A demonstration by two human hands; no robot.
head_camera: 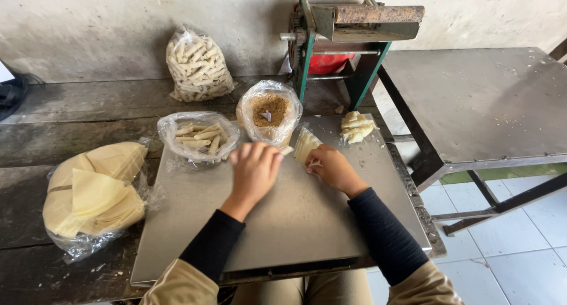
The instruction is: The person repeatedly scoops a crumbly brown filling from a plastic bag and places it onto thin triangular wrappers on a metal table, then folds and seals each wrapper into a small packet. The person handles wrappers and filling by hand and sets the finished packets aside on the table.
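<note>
My left hand [255, 169] rests palm down on the grey metal work board [295, 222], fingers over a small pale roll whose end shows at its fingertips. My right hand [333, 169] pinches the corner of a thin stack of pale pastry wrappers [305, 143] lying on the board. Just beyond my hands stand an open clear bag of brown crumbly filling [269, 111] with a small white scoop in it, and an open clear bag of finished pale rolls [199, 138].
A big bag of folded wrappers [94, 193] lies at the left on the dark wooden bench. A full bag of rolls [198, 66] leans on the wall. Dough scraps [357, 128] sit near a green-framed roller machine [342, 33]. A metal table [472, 104] stands right.
</note>
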